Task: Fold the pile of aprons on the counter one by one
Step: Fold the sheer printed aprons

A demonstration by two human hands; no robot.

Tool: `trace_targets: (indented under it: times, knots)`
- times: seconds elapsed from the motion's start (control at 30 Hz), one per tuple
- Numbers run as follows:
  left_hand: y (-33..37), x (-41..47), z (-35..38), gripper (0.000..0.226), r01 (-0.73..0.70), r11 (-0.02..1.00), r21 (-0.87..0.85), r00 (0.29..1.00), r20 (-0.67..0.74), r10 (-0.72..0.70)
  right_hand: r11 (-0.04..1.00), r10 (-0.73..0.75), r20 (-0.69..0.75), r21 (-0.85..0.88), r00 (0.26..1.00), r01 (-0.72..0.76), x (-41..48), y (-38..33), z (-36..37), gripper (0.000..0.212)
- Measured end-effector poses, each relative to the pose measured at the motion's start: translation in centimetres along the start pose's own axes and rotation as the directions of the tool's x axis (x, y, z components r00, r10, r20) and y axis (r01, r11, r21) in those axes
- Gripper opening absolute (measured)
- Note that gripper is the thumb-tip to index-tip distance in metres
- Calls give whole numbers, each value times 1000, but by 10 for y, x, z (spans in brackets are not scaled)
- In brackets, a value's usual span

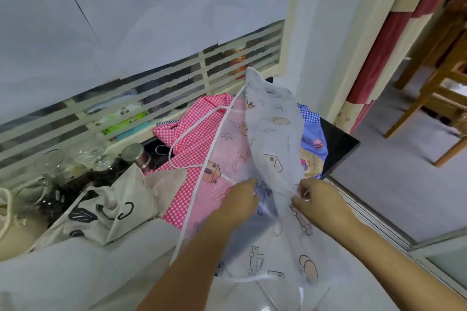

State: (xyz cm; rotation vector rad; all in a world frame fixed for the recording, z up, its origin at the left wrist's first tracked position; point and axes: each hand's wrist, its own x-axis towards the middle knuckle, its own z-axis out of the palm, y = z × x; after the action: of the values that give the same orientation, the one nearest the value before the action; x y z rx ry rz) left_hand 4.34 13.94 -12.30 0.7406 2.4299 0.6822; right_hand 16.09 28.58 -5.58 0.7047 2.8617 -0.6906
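A sheer white apron (274, 139) printed with houses and cartoon figures is lifted off the counter, its top peaking toward the window. My left hand (240, 203) grips it near the middle, under the fabric. My right hand (317, 201) pinches a fold of it just to the right. Its white strap (194, 131) loops over a pink checked apron (197, 139) lying beneath. A blue checked apron (312, 139) lies at the back right. A beige apron (106, 209) with black leaf prints lies to the left.
Glassware (53, 159) and a metal-lidded bottle (136, 156) stand at the left by the barred window. The dark counter's corner (341, 146) ends at the right, beside a doorway with a red-and-cream curtain (394, 40) and a wooden chair (442, 98). White cloth (75, 272) lies in front left.
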Motion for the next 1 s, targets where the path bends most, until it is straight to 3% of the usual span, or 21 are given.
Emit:
trace_targets:
  times: [0.03,0.1,0.13,0.2,0.27,0.33,0.37,0.43,0.5,0.57,0.63,0.67,0.7,0.77,0.8,0.83,0.87,0.9,0.93,1.0]
  knots:
    - [9,8,2,29,-15,1000,-23,998,-56,14,997,-7,25,72,1000,6,0,0,-3,13]
    - [19,28,6,26,-64,998,-5,998,-30,64,917,5,72,398,997,-34,-1,-3,-12,9]
    - [20,38,11,30,-108,994,33,994,17,107,790,12,121,608,993,-83,-2,-6,-20,5]
    - [21,49,21,50,-138,979,152,980,164,113,473,-80,226,866,971,-162,-3,-6,-33,23]
    - [18,57,33,66,-123,959,256,956,291,44,223,-158,256,950,954,-218,-3,2,-40,34]
    - [13,62,39,76,-119,951,286,933,360,9,12,-158,285,958,945,-287,-3,17,-40,13]
    - [12,66,41,80,-132,949,287,928,372,16,-78,-107,292,950,950,-301,-2,30,-34,31]
    - [15,72,41,81,-114,958,262,939,343,18,-178,-43,311,933,949,-314,-7,50,-26,60]
    - [22,78,42,73,-35,979,202,978,207,-7,-201,-24,326,925,945,-324,-15,60,-24,70]
    - [28,84,47,59,-118,985,128,993,33,115,-197,-71,348,914,935,-355,-18,65,-16,73]
    - [22,85,56,42,-335,939,-74,942,-2,336,-201,-273,342,894,899,-401,-12,65,-8,62]
    - [16,86,62,43,-350,924,-155,934,14,356,-198,-336,302,904,892,-380,-5,65,-5,55]
    - [14,84,65,45,-320,914,-251,942,19,335,-104,-299,297,935,907,-340,4,67,-3,57]
    - [21,79,53,42,-15,867,-498,993,96,73,212,-119,269,947,956,-240,25,71,4,70]
    - [28,76,42,38,143,714,-685,974,226,22,347,-79,258,912,963,-217,35,68,7,73]
    - [31,77,31,47,231,477,-848,948,306,84,430,-79,247,882,966,-191,43,62,11,75]
    - [33,78,20,67,292,187,-938,929,325,179,493,-95,250,853,964,-173,50,57,18,79]
    - [36,74,7,86,337,-12,-942,927,329,181,558,-105,254,815,962,-154,54,50,26,85]
    - [34,74,-1,97,356,-107,-928,930,341,135,630,-98,250,765,963,-134,58,42,34,90]
    - [29,71,-9,102,336,-100,-937,942,335,30,787,-67,223,611,973,-86,66,31,49,96]
